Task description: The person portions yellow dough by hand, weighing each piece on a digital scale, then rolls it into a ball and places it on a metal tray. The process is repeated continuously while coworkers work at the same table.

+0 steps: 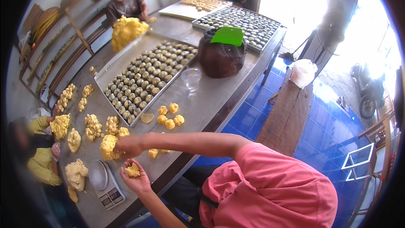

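Observation:
My left hand (136,177) is palm up, with a small rough piece of yellow dough (132,170) cupped in its fingers. Just above it, my right hand (128,146) grips the right edge of a larger yellow dough lump (108,147) on the metal table; its fingertips are partly hidden. A digital kitchen scale (111,193) with a round pan stands left of my left hand. Several rough yellow dough balls (170,124) lie beyond my right forearm, and a few more sit close beside it. Paler dough (76,174) rests near the scale.
A metal tray (145,79) holds rows of dark-and-pale balls. Beyond it are a clear plastic container (191,77), a large dark brown mass (221,57) with a green scraper (228,35), and another filled tray (237,25). Two people work across the table. A wooden bench (286,114) stands right.

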`<state>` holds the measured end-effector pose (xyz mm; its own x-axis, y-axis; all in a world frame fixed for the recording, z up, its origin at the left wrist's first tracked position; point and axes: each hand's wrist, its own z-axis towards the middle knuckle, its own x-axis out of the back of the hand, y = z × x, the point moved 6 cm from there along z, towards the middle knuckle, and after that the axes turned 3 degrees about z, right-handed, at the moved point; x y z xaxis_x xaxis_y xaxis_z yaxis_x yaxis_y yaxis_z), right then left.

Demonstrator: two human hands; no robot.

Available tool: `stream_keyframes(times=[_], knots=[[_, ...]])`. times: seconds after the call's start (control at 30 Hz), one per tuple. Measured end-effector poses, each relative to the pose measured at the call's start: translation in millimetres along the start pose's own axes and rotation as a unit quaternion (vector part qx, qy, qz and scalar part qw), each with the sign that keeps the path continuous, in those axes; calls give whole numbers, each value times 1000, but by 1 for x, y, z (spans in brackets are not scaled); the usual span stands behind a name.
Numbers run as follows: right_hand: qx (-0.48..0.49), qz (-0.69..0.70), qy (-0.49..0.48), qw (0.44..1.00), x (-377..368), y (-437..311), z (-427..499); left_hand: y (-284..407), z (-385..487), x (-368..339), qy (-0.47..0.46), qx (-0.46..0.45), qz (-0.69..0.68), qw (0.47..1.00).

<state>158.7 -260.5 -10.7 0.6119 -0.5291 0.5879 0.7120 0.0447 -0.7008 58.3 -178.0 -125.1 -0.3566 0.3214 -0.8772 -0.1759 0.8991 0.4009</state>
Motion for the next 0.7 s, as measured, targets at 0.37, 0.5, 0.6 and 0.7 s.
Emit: stream_keyframes(times=[0.37, 0.5, 0.6, 0.7], knots=[[-219, -175, 0, 960, -2, 93, 32, 11, -4, -11, -113, 7, -23, 993], [-180, -214, 16, 960, -1, 68, 31, 14, -8, -22, -135, -3, 36, 990], [-113, -155, 3, 981, -12, 40, 24, 17, -14, -25, -43, -42, 104, 993], [69, 31, -58, 995, -41, -5, 13, 19, -24, -33, 32, -81, 176, 980]])
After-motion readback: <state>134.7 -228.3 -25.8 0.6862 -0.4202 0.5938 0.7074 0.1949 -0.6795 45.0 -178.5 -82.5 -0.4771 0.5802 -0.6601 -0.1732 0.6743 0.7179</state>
